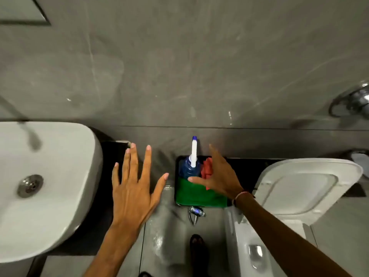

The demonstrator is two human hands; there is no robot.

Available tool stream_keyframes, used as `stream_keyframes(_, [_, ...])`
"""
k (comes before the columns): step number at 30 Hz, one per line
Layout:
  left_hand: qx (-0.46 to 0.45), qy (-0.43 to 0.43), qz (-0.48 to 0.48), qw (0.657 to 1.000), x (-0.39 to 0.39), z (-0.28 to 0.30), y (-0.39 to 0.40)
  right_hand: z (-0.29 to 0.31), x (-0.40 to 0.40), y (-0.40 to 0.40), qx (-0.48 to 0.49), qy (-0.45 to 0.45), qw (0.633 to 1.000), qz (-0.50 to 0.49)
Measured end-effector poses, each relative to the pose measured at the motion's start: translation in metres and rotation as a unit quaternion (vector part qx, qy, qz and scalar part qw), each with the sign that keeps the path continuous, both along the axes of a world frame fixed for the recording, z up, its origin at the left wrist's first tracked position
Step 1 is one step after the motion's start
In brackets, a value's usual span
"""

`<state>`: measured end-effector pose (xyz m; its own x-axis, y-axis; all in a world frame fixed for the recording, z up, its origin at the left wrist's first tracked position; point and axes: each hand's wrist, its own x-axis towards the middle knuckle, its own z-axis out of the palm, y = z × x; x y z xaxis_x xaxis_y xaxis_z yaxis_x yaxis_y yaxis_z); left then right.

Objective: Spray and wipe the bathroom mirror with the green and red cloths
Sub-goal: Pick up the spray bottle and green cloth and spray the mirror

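Note:
A black tray (pixel 177 177) sits low against the grey wall between the sink and the toilet. In it stand a blue spray bottle (pixel 188 168) with a white nozzle, a crumpled red cloth (pixel 207 169) and a folded green cloth (pixel 196 193). My right hand (pixel 217 176) hovers over the tray with fingers spread, its thumb by the bottle's base, covering part of the red cloth. My left hand (pixel 133 182) is open with fingers apart, left of the tray, holding nothing. A corner of the mirror (pixel 20 9) shows at the top left.
A white sink (pixel 65 176) with a metal drain (pixel 30 185) and tap fills the left. A white toilet with raised lid (pixel 303 186) stands at the right. A metal valve (pixel 196 212) sits under the tray. A chrome wall fitting (pixel 353 100) is at the far right.

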<state>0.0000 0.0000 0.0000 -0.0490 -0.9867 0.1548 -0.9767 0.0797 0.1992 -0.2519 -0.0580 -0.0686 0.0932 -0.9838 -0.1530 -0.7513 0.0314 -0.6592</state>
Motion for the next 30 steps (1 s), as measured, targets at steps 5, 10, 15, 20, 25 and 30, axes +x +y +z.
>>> stream_keyframes(5, [0.046, -0.007, 0.022, 0.999, -0.003, -0.058, 0.002, -0.046, 0.05, -0.036, -0.017, -0.171, 0.978, -0.118])
stream_keyframes(10, [0.068, 0.006, 0.033, 0.997, 0.001, -0.091, 0.007, -0.052, 0.079, -0.06, -0.113, -0.237, 0.949, -0.175])
stream_keyframes(15, [0.092, 0.05, 0.037, 0.994, -0.002, -0.099, -0.009, 0.002, 0.064, -0.061, -0.247, -0.273, 0.92, -0.133])
stream_keyframes(20, [0.214, 0.093, -0.117, 0.965, -0.04, -0.11, -0.07, 0.07, 0.017, -0.049, -0.29, -0.336, 0.893, -0.074])
stream_keyframes(25, [0.404, 0.005, -0.249, 0.88, -0.097, -0.145, -0.135, 0.091, -0.033, -0.037, -0.292, -0.294, 0.909, -0.039])
stream_keyframes(30, [0.515, -0.003, -0.222, 0.828, -0.11, -0.184, -0.15, 0.078, -0.057, -0.025, -0.248, -0.267, 0.929, -0.056])
